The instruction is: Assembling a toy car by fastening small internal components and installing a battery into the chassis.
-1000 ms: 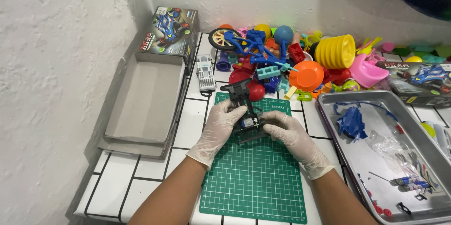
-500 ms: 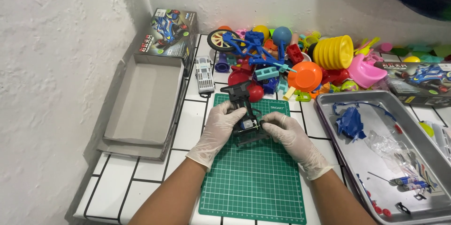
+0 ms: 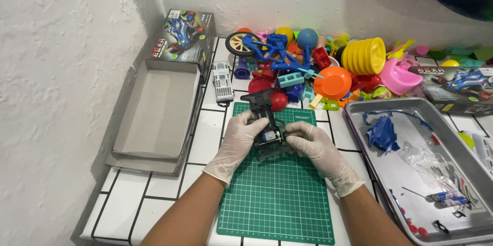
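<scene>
Two gloved hands held a small black toy car frame [image 3: 267, 135] between them, over the far end of the green cutting mat [image 3: 277, 200]. The left hand [image 3: 237, 140] gripped the frame from the left side, with its fingers curled over the top. The right hand [image 3: 314, 146] gripped it from the right side, with its fingers pinched tight on the frame. The front of the frame stuck out past the fingers toward the toy pile [image 3: 318, 69]. A small silver part sat in the middle of the frame; it may have been a motor, but it was too small to tell.

The mat lay in the middle of the white tiled surface [image 3: 162, 184], reaching to its near edge. The near half of the mat had nothing on it, so there was room there. An open grey box [image 3: 159, 112] sat just left of the mat, near the left edge. A metal tray [image 3: 359, 123] sat just right of the mat, with blue parts and a clear bag in it. The toy pile filled the far edge, by the wall.

The tray was cut off at the right and bottom. The fingers hid the sides of the frame.
</scene>
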